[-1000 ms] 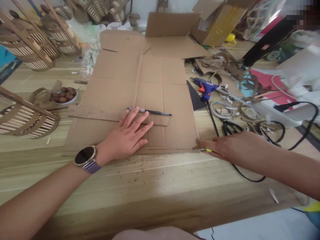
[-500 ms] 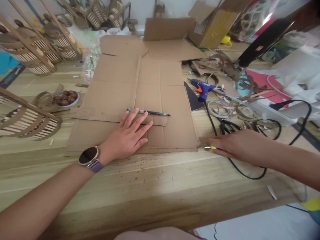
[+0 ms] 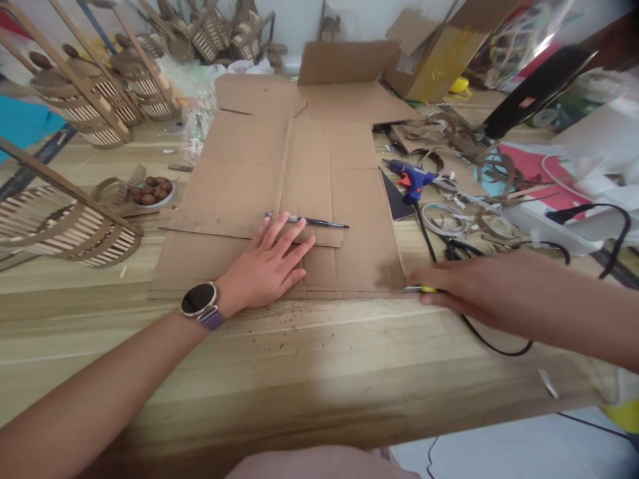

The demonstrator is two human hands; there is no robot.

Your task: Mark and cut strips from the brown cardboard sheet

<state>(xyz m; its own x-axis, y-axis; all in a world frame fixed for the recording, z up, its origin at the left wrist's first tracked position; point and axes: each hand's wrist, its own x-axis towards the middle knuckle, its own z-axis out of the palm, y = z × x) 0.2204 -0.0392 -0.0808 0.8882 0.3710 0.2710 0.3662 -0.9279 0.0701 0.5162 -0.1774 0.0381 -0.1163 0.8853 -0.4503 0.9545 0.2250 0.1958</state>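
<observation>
A large flattened cardboard box (image 3: 254, 186) lies on the wooden table. Across its near part rests a narrower cardboard strip (image 3: 214, 225), with a black pen (image 3: 319, 221) on top. My left hand (image 3: 264, 269) is pressed flat with fingers spread over the strip and sheet, its fingertips at the pen. My right hand (image 3: 459, 286) is closed around a utility knife (image 3: 427, 289), of which only a bit of yellow and the metal tip show. That tip is at the sheet's near right corner. A dark line runs along the sheet's near edge.
A blue glue gun (image 3: 412, 178) and its black cord lie right of the sheet, near a tape roll (image 3: 444, 218) and brown strips. Slatted baskets (image 3: 74, 226) and a bowl of brown nuts (image 3: 152, 191) stand left. An open carton (image 3: 434, 60) is behind.
The right hand has brought the knife tip leftward, from just off the sheet to its near right corner. The left hand stays put on the cardboard; the whole view has shifted slightly.
</observation>
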